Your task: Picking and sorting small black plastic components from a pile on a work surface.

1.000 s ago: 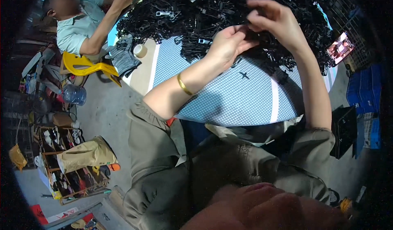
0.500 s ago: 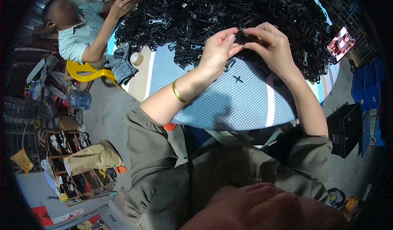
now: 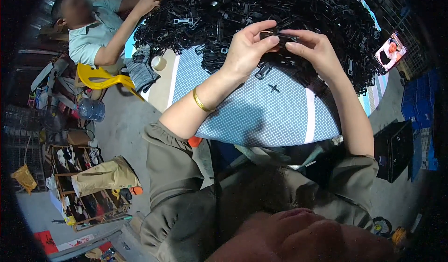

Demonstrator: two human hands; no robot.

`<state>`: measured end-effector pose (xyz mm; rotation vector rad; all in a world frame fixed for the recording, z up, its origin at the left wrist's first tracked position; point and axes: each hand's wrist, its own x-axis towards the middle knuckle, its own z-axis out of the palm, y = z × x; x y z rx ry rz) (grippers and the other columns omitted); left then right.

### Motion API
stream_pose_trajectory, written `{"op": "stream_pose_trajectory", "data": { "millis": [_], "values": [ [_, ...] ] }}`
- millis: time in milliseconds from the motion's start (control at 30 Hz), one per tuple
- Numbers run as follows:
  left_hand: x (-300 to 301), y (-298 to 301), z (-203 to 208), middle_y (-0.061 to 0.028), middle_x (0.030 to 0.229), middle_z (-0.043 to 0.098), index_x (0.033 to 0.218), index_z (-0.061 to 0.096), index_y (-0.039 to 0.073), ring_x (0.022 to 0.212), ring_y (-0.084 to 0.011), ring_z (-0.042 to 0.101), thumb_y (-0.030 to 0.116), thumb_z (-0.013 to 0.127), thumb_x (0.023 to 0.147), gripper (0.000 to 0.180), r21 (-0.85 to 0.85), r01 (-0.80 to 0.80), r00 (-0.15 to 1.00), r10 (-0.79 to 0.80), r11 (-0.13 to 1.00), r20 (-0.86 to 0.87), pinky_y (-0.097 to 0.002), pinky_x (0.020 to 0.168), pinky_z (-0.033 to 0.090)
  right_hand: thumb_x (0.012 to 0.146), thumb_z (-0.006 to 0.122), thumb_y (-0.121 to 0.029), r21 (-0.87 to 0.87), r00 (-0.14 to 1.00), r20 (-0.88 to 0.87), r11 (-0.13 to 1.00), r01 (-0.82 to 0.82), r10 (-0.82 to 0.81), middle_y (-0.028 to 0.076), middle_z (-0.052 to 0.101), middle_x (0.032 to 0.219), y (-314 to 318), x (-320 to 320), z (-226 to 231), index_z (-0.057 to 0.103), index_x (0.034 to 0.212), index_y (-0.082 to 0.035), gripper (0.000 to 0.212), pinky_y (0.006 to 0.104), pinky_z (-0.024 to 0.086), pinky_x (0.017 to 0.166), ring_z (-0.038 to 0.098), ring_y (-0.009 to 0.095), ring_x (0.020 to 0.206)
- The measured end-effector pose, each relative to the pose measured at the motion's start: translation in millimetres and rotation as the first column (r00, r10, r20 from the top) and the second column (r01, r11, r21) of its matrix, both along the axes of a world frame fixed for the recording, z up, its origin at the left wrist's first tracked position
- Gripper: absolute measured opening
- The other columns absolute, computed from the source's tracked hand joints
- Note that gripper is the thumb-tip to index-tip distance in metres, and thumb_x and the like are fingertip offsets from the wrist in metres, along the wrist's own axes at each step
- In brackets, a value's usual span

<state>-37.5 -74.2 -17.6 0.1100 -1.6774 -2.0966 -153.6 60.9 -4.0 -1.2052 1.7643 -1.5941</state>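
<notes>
Over the near edge of the pile, my left hand (image 3: 247,47) and my right hand (image 3: 315,52) meet, each pinching a small black plastic part (image 3: 282,37) between thumb and fingertips. Its exact shape is mostly covered by the fingers, and I cannot tell whether it is one piece or two. Behind and around them spreads a large heap of similar black plastic parts (image 3: 214,15), some flat with a slot. Just below my hands a single oblong black clip (image 3: 263,71) lies on the dotted blue tablecloth (image 3: 261,122). Nearer to me is a small black cross-shaped piece (image 3: 274,89).
A roll of tape (image 3: 158,63) and a grey cloth (image 3: 141,71) lie at the table's left edge. A co-worker (image 3: 95,33) sits there on a yellow chair (image 3: 100,78), hands at the heap. A phone (image 3: 391,51) stands at the right, near blue crates (image 3: 416,99).
My hands have shifted slightly and the black part is turned, with my left thumb now lying over it. The co-worker's hands have moved a little to the right and down toward the heap.
</notes>
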Motion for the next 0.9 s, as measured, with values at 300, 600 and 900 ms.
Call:
{"op": "stream_pose_trajectory", "data": {
  "millis": [300, 600, 900],
  "values": [
    [5.5, 4.5, 13.6, -0.0091, 0.095, 0.06, 0.117, 0.046, -0.002, 0.082, -0.0135, 0.059, 0.006, 0.057, 0.082, 0.038, -0.003, 0.11, 0.994, -0.11, 0.994, -0.009, -0.0248, 0.075, 0.049, 0.088, 0.048, -0.036, -0.183, 0.972, 0.112, 0.966, -0.183, 0.205, 0.007, 0.062, 0.095, 5.2, -25.9, -5.6, 0.055, 0.112, -0.002, 0.042, 0.0237, 0.045, 0.078, 0.058, 0.013, 0.086],
    [29.9, 82.9, -17.8, -0.0118, 0.093, 0.058, 0.099, 0.057, 0.005, 0.094, -0.0256, 0.052, 0.008, 0.059, 0.074, 0.025, -0.824, 0.426, 0.723, -0.688, 0.373, 0.062, -0.0349, 0.078, 0.045, 0.065, 0.07, -0.018, -0.005, 0.469, -0.883, 1.0, -0.009, 0.0, 0.008, 0.057, 0.078, 7.6, -3.0, -6.3, 0.062, 0.087, -0.003, 0.028, 0.0319, 0.047, 0.06, 0.056, 0.025, 0.069],
    [17.3, 73.6, -20.5, -0.0101, 0.095, 0.058, 0.1, 0.06, 0.008, 0.09, -0.026, 0.053, 0.013, 0.063, 0.072, 0.029, -0.857, 0.216, 0.791, -0.598, 0.468, -0.128, -0.0352, 0.076, 0.045, 0.066, 0.068, -0.014, -0.012, 0.44, -0.898, 0.999, 0.047, -0.031, 0.008, 0.055, 0.082, -2.0, 0.7, -22.9, 0.06, 0.089, -0.003, 0.026, 0.0329, 0.046, 0.064, 0.054, 0.024, 0.077]
  ]
}}
